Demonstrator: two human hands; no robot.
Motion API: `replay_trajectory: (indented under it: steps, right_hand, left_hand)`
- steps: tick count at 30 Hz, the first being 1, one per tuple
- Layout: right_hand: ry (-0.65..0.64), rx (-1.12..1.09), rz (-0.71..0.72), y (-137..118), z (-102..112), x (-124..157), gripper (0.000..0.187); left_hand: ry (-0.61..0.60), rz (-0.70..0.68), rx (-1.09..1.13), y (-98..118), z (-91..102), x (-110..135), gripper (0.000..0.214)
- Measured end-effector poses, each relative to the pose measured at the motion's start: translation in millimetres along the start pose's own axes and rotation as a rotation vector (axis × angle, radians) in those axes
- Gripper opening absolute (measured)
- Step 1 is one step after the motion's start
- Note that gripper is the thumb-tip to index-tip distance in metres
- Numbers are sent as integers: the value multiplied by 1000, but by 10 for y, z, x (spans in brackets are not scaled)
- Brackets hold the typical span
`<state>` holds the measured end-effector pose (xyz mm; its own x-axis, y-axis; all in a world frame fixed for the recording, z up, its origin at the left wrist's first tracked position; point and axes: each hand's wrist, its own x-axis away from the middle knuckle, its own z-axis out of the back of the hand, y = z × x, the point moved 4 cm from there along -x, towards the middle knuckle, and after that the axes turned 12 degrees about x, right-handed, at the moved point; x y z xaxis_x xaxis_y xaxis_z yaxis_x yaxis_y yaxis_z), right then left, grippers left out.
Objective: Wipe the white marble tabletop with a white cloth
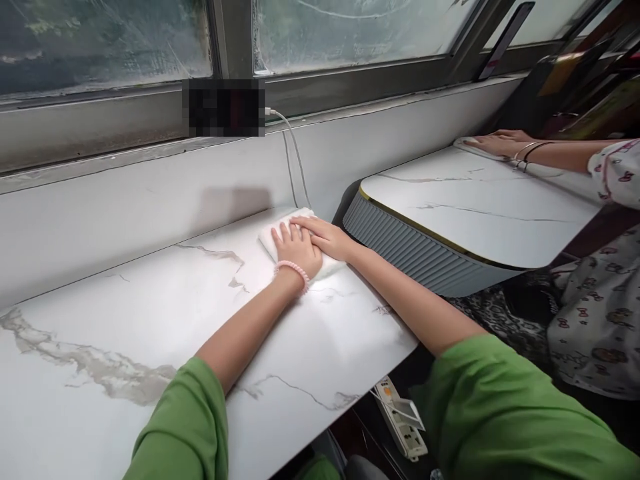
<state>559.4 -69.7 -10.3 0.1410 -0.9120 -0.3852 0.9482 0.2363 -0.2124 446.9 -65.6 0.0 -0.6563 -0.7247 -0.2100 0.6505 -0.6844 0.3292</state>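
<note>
White folded cloth [329, 267] lies on the marble-patterned counter [175, 313], at the counter's rear edge toward its far right corner. The left hand [299, 252] rests palm down on the cloth; its grip is unclosed, with the fingers spread and extended. A pink beaded bracelet [295, 269] encircles the left wrist above the counter. The right hand [327, 238] rests on the same cloth at the right of the left hand, fingers extended across it toward the left fingertips; its grip is likewise flat and not clamped. Both forearms reach across the counter from its near side, in green sleeves [505, 400].

Behind the counter stands a white wall panel [125, 233], with a window [360, 33] above it. A blurred-out dark object [223, 108] is located above the counter's rear edge; a white cable [298, 150] runs from it down to that edge. Below the counter's right edge is a white power strip [400, 423].

To the right of the counter, well apart from the cloth, is a second marble-patterned top [480, 207] with gold trim and a ribbed grey side [400, 243]. At its far edge, a co-worker's hand [495, 143] rests on a light cloth [463, 144].
</note>
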Motion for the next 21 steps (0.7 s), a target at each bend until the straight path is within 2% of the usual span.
replay_trajectory:
  steps: [4, 8, 12, 16, 21]
  right_hand:
    - [-23, 11, 18, -190, 194, 540, 49]
    - [27, 36, -14, -390, 381, 1147, 50]
    - [25, 79, -67, -530, 473, 1547, 52]
    - [12, 93, -101, -527, 451, 1558, 52]
    - [14, 86, -135, -390, 315, 1178, 51]
  left_hand:
    - [-40, -48, 1, 327, -11, 425, 58]
    - [-57, -171, 22, 639, -16, 870, 61]
    - [-46, -267, 36, 816, -9, 1157, 61]
    - [-41, -275, 41, 816, -12, 1169, 61]
    - [-54, -219, 81, 599, -14, 867, 61]
